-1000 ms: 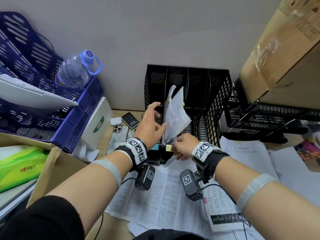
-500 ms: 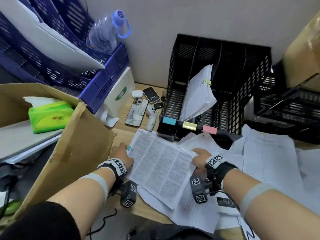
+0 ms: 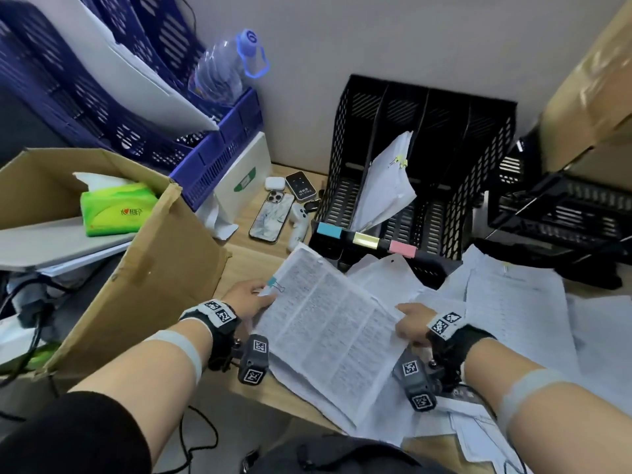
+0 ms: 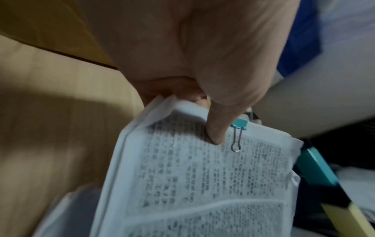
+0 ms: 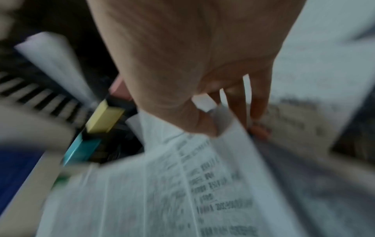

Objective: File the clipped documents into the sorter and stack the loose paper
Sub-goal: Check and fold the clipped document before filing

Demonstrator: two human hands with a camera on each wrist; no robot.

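A printed document (image 3: 328, 323) held by a teal binder clip (image 3: 273, 282) is lifted off the desk between both hands. My left hand (image 3: 251, 299) pinches its left edge, thumb (image 4: 217, 131) on top beside the teal clip (image 4: 240, 126). My right hand (image 3: 410, 321) grips the right edge, thumb over the page (image 5: 202, 184) and fingers (image 5: 257, 112) below. The black mesh sorter (image 3: 424, 172) stands behind, with blue, yellow and pink labels. One document with a yellow clip (image 3: 386, 186) leans in its second slot. Loose sheets (image 3: 513, 302) cover the desk on the right.
An open cardboard box (image 3: 136, 261) with a green tissue pack (image 3: 113, 210) stands left. Blue trays (image 3: 102, 97) and a water bottle (image 3: 222, 70) sit at the back left. Phones and small devices (image 3: 273, 213) lie beside the sorter. Black trays (image 3: 564, 213) stand right.
Both hands left the document filed in the sorter, came down to the desk and took hold of the teal-clipped document. It now sits slightly higher than half a second ago.
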